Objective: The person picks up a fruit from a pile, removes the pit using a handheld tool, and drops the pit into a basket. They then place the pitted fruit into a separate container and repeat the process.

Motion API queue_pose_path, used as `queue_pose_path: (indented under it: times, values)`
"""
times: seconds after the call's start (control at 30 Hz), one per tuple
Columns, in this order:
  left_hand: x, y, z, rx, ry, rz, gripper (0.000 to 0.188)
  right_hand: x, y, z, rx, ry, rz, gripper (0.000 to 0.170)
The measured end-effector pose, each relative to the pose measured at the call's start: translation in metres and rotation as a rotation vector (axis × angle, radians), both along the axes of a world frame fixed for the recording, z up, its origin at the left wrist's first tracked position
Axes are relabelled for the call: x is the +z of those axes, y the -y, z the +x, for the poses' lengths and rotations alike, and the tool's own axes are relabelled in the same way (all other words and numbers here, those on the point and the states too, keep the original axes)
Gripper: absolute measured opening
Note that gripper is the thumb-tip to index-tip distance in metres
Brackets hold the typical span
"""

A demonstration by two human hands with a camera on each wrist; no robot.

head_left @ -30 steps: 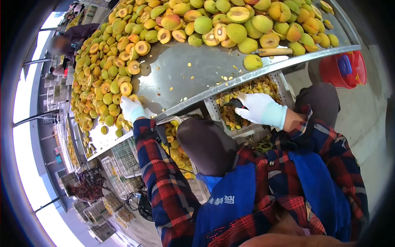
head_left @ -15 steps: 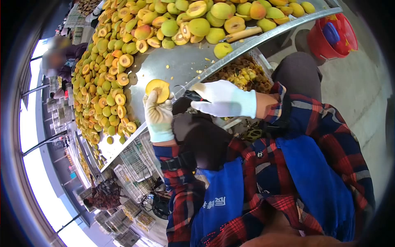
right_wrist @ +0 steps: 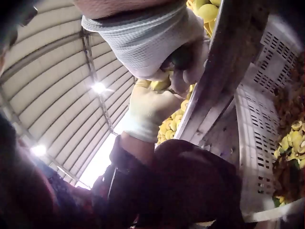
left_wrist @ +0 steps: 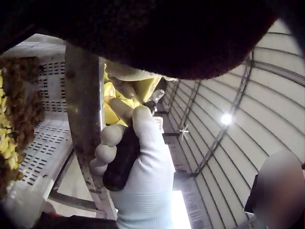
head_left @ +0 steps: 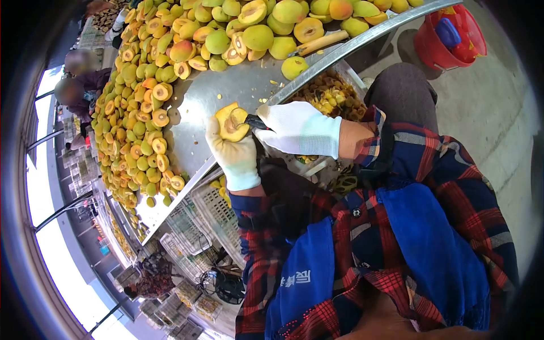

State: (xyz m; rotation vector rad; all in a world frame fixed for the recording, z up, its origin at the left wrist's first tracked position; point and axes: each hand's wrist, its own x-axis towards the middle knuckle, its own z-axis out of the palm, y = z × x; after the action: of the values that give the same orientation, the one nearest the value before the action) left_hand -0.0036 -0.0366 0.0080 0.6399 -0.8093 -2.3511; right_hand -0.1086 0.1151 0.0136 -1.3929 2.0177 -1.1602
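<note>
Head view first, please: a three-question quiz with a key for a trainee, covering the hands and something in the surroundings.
1. Which hand holds the cut fruit?
2. True or false: the right hand grips a black handle.
3. Choose: the bucket is A) green, B) red, C) white.

Key: 1. The left hand. 2. True. 3. B.
</note>
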Motion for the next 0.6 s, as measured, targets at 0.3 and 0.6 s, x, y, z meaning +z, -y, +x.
queue_pose_path:
  times: [0.3,0.6]
  values:
    - [0.0,-0.015,-0.009,0.043,0.175,-0.19,0.049,-0.009,0.007,0.008,0.004,-0.014,-0.035,0.042]
    - [-0.023,-0.011,-0.01,0.192,0.489,-0.888,0.06,-0.016,0.017,0.011,0.209,0.712,0.2,0.024]
